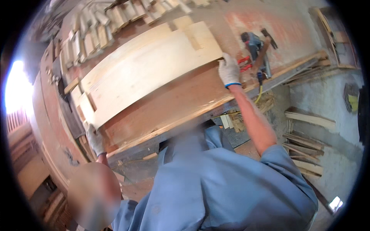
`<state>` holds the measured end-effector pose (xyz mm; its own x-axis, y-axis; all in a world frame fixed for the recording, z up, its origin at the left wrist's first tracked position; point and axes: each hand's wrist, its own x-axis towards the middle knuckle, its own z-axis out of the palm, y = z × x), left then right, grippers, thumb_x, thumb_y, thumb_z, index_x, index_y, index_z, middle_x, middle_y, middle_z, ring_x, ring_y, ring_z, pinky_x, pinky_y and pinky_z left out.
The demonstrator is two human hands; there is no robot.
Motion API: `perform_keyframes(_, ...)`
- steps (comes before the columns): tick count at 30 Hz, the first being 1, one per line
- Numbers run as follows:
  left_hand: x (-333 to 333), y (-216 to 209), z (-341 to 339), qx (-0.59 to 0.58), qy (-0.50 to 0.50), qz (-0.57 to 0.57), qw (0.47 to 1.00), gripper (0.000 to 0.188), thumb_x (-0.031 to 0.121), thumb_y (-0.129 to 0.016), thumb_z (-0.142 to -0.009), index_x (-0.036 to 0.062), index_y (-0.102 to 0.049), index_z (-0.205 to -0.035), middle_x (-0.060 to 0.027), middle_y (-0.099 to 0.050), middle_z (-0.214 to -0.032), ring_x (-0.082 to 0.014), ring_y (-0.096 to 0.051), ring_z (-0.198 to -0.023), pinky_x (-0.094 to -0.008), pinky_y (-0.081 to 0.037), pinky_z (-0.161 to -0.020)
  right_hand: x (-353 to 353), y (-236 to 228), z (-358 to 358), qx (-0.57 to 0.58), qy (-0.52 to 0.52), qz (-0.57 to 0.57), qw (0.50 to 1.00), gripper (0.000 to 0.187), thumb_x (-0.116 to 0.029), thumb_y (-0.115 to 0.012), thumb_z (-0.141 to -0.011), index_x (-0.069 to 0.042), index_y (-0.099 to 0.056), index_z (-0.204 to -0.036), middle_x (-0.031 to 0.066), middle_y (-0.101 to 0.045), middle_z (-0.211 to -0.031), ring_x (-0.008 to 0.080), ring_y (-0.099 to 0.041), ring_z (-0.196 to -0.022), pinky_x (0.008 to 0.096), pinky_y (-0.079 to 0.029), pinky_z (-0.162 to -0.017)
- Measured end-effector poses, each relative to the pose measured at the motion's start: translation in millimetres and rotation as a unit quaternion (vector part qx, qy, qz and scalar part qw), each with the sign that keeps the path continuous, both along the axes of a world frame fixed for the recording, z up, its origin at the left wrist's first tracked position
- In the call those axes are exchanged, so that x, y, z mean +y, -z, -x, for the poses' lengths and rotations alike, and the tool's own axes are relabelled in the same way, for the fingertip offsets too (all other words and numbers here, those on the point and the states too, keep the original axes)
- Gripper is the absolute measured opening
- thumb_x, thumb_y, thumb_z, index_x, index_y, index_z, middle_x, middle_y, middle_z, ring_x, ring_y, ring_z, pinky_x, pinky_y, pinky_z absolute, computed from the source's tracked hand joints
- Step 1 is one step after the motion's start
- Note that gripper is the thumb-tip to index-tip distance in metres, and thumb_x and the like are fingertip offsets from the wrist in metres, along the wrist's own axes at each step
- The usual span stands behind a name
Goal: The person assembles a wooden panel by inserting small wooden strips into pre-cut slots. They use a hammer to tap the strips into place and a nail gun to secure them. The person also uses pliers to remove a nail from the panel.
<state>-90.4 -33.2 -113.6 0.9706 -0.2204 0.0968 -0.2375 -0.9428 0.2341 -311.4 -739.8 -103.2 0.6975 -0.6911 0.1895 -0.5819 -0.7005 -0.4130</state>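
A long, pale wooden board (154, 69) lies across the workbench in front of me. My right hand (229, 70), in a white glove with a blue cuff, grips its near right corner, thumb and fingers closed on the edge. At the near left corner, my gloved left hand (95, 139) holds the board's end, its fingers partly blurred. Small wood pieces (86, 107) sit along the left end, by that hand. Toward the far right, a narrow wood strip (190, 34) lies across the board.
Right of the board lie a hammer (261, 57), red-handled pliers (243, 64) and a blue-black power tool (253, 41) with a yellow hose (259, 94). Many wood strips (92, 36) line the bench's far side. Wood slats (310, 117) are stacked by the right wall.
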Motion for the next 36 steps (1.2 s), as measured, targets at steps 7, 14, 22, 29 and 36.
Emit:
perform_keyframes(7, -28, -18, 0, 0.030, -0.040, 0.011, 0.999, 0.052, 0.006, -0.068, -0.097, 0.0019, -0.057, -0.147, -0.0190, -0.064, -0.125, -0.0348, -0.062, -0.117, -0.0437, -0.048, -0.105, 0, 6, 9, -0.062, 0.021, -0.027, 0.997, 0.033, -0.019, -0.063, -0.095, -0.005, -0.069, -0.125, 0.0232, -0.071, -0.115, 0.0436, -0.064, -0.112, 0.0531, -0.051, -0.099)
perform_keyframes(14, -24, -25, -1, 0.087, -0.062, -0.030, 0.994, 0.055, 0.010, -0.066, -0.096, 0.0023, -0.053, -0.149, -0.0231, -0.062, -0.134, -0.0385, -0.060, -0.125, -0.0456, -0.048, -0.106, 6, 14, 9, -0.084, 0.007, -0.013, 0.996, 0.032, -0.019, -0.061, -0.096, -0.005, -0.070, -0.123, 0.0220, -0.072, -0.115, 0.0422, -0.065, -0.111, 0.0514, -0.051, -0.099)
perform_keyframes(22, -237, -102, 21, 0.012, 0.168, -0.144, 0.975, 0.073, 0.027, -0.072, -0.095, 0.0115, -0.044, -0.160, -0.0204, -0.042, -0.164, -0.0379, -0.034, -0.156, -0.0517, -0.024, -0.129, 2, 1, 11, -0.096, -0.007, -0.038, 0.995, 0.031, -0.013, -0.067, -0.092, -0.003, -0.069, -0.121, 0.0199, -0.072, -0.118, 0.0401, -0.065, -0.116, 0.0487, -0.051, -0.103)
perform_keyframes(29, -471, -70, 54, 0.018, 0.470, -0.024, 0.882, 0.061, 0.028, -0.075, -0.092, 0.0212, -0.057, -0.151, -0.0207, -0.044, -0.162, -0.0427, -0.037, -0.152, -0.0588, -0.024, -0.127, 2, -8, 8, -0.075, -0.001, -0.063, 0.995, 0.032, -0.014, -0.069, -0.092, -0.003, -0.069, -0.121, 0.0199, -0.071, -0.119, 0.0403, -0.065, -0.115, 0.0487, -0.051, -0.103)
perform_keyframes(36, -491, -50, 56, 0.012, 0.508, -0.022, 0.861, 0.057, 0.014, -0.072, -0.088, 0.0259, -0.063, -0.143, -0.0219, -0.047, -0.157, -0.0472, -0.039, -0.147, -0.0638, -0.026, -0.124, -39, -49, 64, 0.025, -0.091, -0.024, 0.995, 0.028, -0.016, -0.069, -0.091, -0.001, -0.067, -0.114, 0.0213, -0.070, -0.115, 0.0431, -0.062, -0.117, 0.0536, -0.049, -0.098)
